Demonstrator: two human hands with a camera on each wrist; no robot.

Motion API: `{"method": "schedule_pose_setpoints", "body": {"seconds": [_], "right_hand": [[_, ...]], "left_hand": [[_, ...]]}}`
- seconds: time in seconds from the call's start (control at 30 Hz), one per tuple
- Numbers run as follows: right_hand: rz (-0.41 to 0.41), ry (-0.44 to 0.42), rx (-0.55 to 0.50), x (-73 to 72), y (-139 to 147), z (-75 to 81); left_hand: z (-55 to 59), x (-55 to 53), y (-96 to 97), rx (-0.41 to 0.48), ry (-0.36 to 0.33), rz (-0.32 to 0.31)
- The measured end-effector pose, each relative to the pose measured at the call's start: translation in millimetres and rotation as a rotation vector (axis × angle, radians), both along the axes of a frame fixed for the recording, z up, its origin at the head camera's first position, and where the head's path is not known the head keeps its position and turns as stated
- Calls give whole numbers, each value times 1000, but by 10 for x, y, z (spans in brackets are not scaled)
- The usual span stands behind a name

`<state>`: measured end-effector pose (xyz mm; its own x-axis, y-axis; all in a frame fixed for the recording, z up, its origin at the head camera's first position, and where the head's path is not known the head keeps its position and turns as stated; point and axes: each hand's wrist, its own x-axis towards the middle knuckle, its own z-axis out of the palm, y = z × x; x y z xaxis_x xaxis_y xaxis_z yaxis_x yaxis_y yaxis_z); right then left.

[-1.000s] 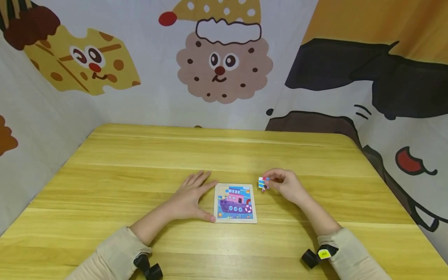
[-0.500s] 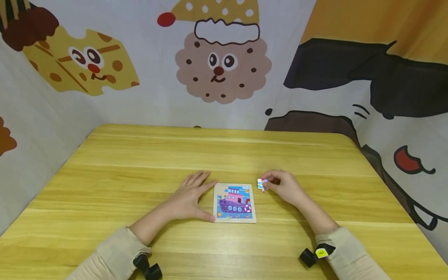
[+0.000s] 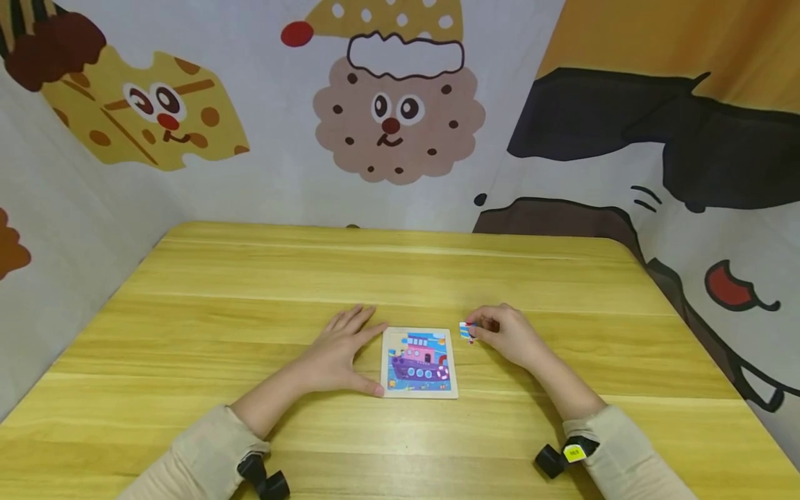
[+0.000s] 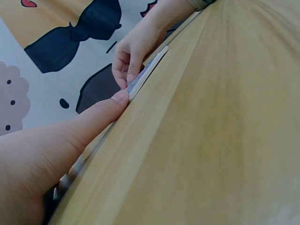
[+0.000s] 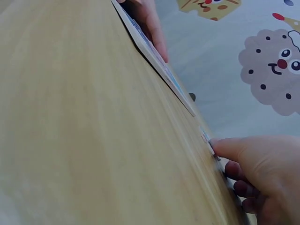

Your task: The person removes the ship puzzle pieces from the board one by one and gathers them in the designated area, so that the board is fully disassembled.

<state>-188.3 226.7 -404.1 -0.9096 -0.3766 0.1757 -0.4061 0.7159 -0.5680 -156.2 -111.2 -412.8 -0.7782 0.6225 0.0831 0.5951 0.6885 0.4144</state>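
Observation:
A small square jigsaw puzzle (image 3: 420,394) in a pale wooden frame lies flat mid-table, showing a pink and purple ship. Its upper left corner shows a beige patch. My left hand (image 3: 331,357) spreads beside it, thumb and index fingertip touching the frame's left edge; the left wrist view shows the thumb (image 4: 105,110) against that edge. Just right of the frame, my right hand (image 3: 514,337) pinches a small blue, white and red puzzle piece (image 3: 464,330) between thumb and fingers. The right wrist view shows this piece (image 5: 206,137) low at the tabletop, partly hidden by the thumb.
The yellow wood-grain table (image 3: 400,278) extends around the puzzle on all sides. A cloth (image 3: 262,187) printed with cartoon food figures hangs behind its far edge. Black wrist devices (image 3: 264,476) sit at both beige sleeves.
The puzzle piece has turned slightly in my right hand, which has shifted a little left and down, mostly during the first half second. My left hand keeps its place at the frame.

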Motion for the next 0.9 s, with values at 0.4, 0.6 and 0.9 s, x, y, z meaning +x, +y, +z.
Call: {"method": "schedule_pose_setpoints", "body": {"seconds": [0.4,0.6,0.9], "right_hand": [[-17,-1,-29,11,-7,-4],[-13,8,-82,18,-30,26],[9,46,-139,103,-173,110]], "left_hand": [[-12,-5,-2,2,-6,4],[-19,-10,-1,3,-4,4],[-10,-7,-1,0,-2,3]]}}
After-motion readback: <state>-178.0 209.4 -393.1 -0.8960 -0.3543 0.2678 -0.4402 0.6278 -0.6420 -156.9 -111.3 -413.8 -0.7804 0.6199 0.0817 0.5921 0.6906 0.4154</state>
